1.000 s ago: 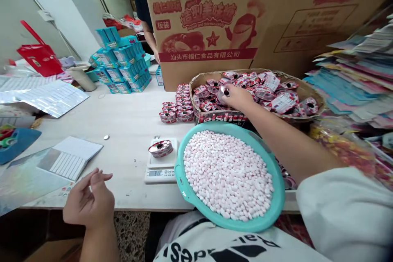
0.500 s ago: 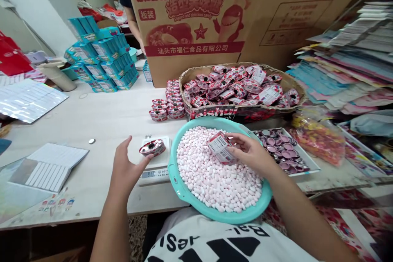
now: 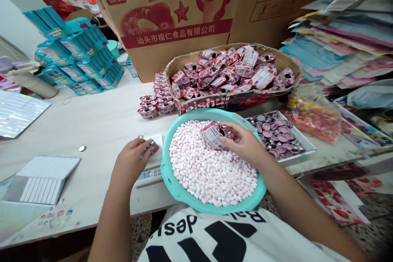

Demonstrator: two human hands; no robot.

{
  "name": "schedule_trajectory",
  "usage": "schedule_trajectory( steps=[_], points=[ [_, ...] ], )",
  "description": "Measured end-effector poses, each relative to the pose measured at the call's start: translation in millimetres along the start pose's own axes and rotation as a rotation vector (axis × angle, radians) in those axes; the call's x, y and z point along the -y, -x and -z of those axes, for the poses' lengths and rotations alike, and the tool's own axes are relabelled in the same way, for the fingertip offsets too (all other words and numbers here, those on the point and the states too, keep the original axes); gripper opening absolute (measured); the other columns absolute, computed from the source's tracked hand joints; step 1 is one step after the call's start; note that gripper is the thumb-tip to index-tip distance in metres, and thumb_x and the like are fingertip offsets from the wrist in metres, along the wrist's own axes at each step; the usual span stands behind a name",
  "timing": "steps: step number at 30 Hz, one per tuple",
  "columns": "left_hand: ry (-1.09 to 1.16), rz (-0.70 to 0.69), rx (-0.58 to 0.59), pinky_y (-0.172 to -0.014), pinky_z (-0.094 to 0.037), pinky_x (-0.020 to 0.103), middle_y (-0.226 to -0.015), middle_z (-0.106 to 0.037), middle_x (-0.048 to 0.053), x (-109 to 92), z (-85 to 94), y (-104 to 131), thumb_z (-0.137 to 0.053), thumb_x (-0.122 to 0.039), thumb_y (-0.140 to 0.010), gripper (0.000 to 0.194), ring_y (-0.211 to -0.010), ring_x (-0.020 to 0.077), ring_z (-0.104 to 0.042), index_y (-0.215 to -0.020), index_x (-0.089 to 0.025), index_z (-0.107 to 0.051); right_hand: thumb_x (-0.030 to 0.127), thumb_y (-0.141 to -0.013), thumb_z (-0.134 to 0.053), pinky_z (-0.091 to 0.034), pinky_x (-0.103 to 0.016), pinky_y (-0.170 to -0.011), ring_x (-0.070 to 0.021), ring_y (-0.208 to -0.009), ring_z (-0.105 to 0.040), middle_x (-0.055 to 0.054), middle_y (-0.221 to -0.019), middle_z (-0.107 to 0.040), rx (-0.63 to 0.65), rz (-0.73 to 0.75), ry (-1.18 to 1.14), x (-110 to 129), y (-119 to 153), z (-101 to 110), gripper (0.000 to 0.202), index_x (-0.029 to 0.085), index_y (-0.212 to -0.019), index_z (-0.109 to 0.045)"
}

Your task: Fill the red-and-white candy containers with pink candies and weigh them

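My left hand (image 3: 132,161) is closed over a small red candy box (image 3: 154,146), which rests on the white digital scale (image 3: 148,177); my fingers hide most of this box. In my right hand (image 3: 245,143) is another red-and-white candy box (image 3: 211,136), tilted, with its round hole toward my fingers. That hand is over the turquoise basin (image 3: 166,172), its lower fingers close to the heap of pale pink candies (image 3: 211,172). The basin sits in front of my body, just right of the scale.
Behind the basin, a cut-down carton (image 3: 239,100) holds many candy boxes, beside stacked filled ones (image 3: 149,106). A tray of round lids (image 3: 278,135) lies right. Blue boxes (image 3: 80,55) and a large carton (image 3: 181,12) stand behind. One lid (image 3: 82,148) lies left.
My left hand has moved from beside the candy box on the scale to closing over it. My right hand still holds its box above the candies. The camera view has shifted.
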State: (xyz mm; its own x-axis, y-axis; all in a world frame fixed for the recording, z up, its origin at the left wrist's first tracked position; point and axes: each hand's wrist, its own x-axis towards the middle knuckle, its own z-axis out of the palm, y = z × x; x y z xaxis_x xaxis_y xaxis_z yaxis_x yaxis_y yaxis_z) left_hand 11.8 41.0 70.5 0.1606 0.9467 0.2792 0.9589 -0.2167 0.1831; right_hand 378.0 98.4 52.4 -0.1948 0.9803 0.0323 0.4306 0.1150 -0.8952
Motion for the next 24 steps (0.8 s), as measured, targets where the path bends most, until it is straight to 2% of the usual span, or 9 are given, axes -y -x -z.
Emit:
schedule_trajectory(
  steps=[4,9,14,18,24],
  points=[
    [-0.001,0.058,0.009,-0.081,-0.055,0.033,-0.104,-0.071,0.008,-5,-0.2,-3,-0.05,-0.034,-0.094,0.032,-0.09,0.0218,-0.069,-0.107,-0.02,-0.075,0.036,-0.082,-0.065,-0.052,-0.031,-0.068,-0.0176,-0.072,-0.061,-0.005,-0.098,-0.07,-0.015,0.007,0.034,6,1,2,0.045,0.023,-0.125,-0.064],
    [0.124,0.11,0.074,-0.079,-0.056,0.031,-0.097,-0.072,0.006,-5,3.9,-9,-0.05,-0.039,-0.093,0.033,-0.085,0.0196,-0.07,-0.097,-0.021,-0.078,0.035,-0.082,-0.065,-0.052,-0.031,-0.07,-0.0179,-0.075,-0.062,-0.005,-0.1,-0.071,-0.003,0.004,0.022,7,0,3,0.046,0.024,-0.127,-0.063],
    [0.187,0.145,0.118,-0.083,-0.056,0.034,-0.094,-0.074,0.007,-1,9.2,-20,-0.052,-0.042,-0.089,0.033,-0.087,0.0218,-0.07,-0.092,-0.022,-0.078,0.036,-0.083,-0.065,-0.051,-0.03,-0.068,-0.0169,-0.071,-0.06,-0.005,-0.103,-0.072,-0.001,0.031,0.082,5,0,5,0.045,0.024,-0.127,-0.064],
    [0.216,0.185,0.177,-0.079,-0.056,0.035,-0.094,-0.075,0.007,2,12.9,-25,-0.054,-0.046,-0.088,0.033,-0.087,0.0232,-0.07,-0.09,-0.023,-0.078,0.035,-0.084,-0.065,-0.051,-0.031,-0.068,-0.0177,-0.071,-0.061,-0.005,-0.101,-0.072,0.005,0.036,0.1,7,1,7,0.046,0.024,-0.128,-0.064],
    [0.109,0.118,0.168,-0.078,-0.056,0.036,-0.097,-0.073,0.009,4,10.0,-25,-0.049,-0.049,-0.092,0.041,-0.082,0.0231,-0.069,-0.103,-0.021,-0.076,0.036,-0.083,-0.064,-0.054,-0.034,-0.074,-0.0219,-0.082,-0.066,-0.007,-0.108,-0.072,0.014,0.007,0.05,8,0,6,0.045,0.023,-0.126,-0.064]
  ],
)
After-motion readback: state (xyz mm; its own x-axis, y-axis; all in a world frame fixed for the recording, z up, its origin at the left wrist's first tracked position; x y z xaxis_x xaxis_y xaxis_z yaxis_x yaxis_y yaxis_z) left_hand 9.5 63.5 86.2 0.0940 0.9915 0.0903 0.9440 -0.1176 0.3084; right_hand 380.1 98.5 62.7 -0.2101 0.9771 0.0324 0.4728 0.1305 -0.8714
